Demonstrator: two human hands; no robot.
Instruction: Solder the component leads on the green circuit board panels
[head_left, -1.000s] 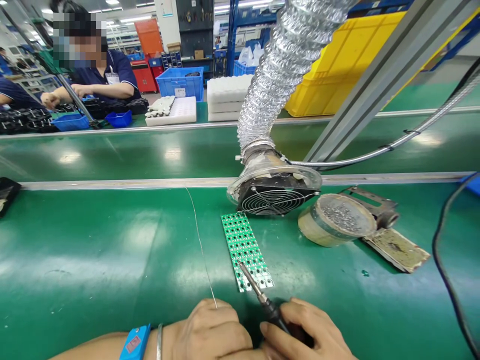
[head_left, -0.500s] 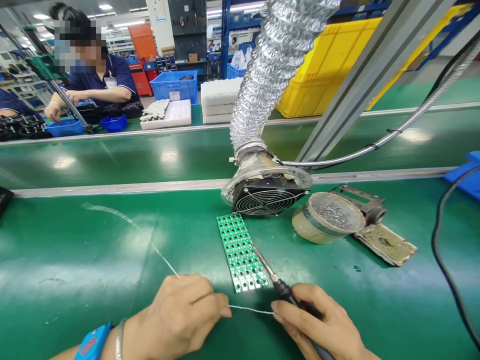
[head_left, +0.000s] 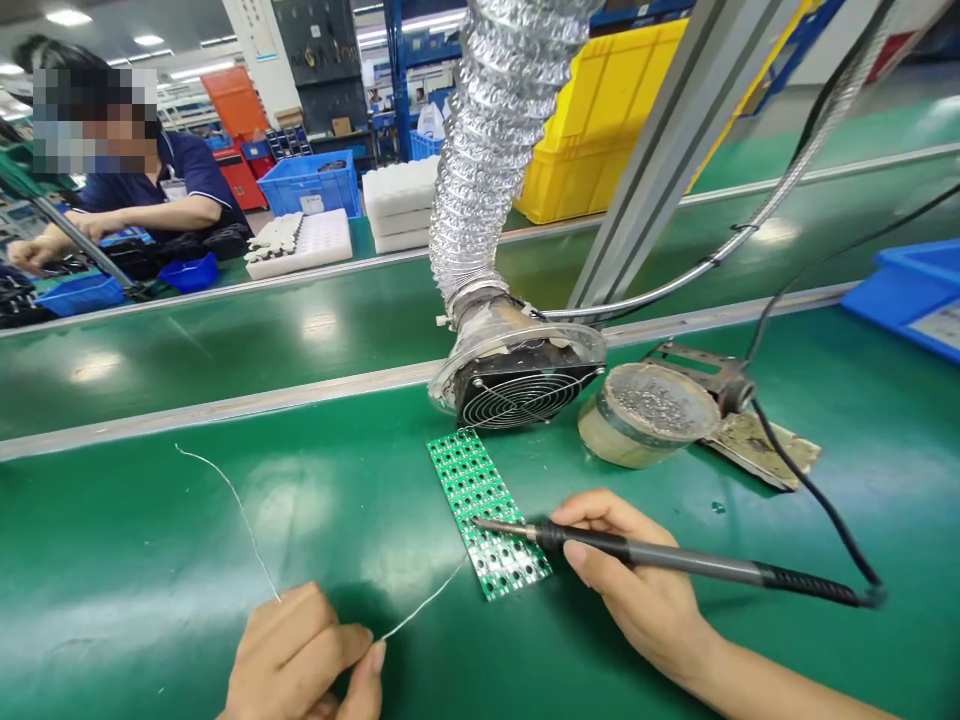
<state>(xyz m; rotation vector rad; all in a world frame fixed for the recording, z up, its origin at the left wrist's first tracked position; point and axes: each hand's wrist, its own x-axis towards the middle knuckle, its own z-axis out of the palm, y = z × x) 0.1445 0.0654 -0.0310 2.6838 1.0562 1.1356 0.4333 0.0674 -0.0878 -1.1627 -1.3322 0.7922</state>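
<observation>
My left hand [head_left: 304, 655] pinches a thin strand of solder wire [head_left: 424, 605] between thumb and forefinger. One end of the strand reaches toward the left edge of a green circuit board panel [head_left: 491, 530]; the other trails out behind the hand to the upper left. In my right hand [head_left: 634, 570] is a soldering iron [head_left: 675, 555] with a black and grey handle, gripped like a pen. Its metal tip points left over the lower half of the panel; whether it touches cannot be seen. The panel lies flat, with rows of dark round spots.
A fume extractor fan [head_left: 525, 395] on a silver duct [head_left: 480, 150] stands behind the panel. Right of it are a round tub of grey bits [head_left: 652, 415] and a soiled iron stand [head_left: 761, 445]. A blue bin [head_left: 907, 295] sits far right. Across the bench a person [head_left: 180, 180] works.
The iron has swung from pointing up-left at the panel's right edge to lying almost level across it. My left hand has moved left and down, and the wire's end now reaches the panel's side.
</observation>
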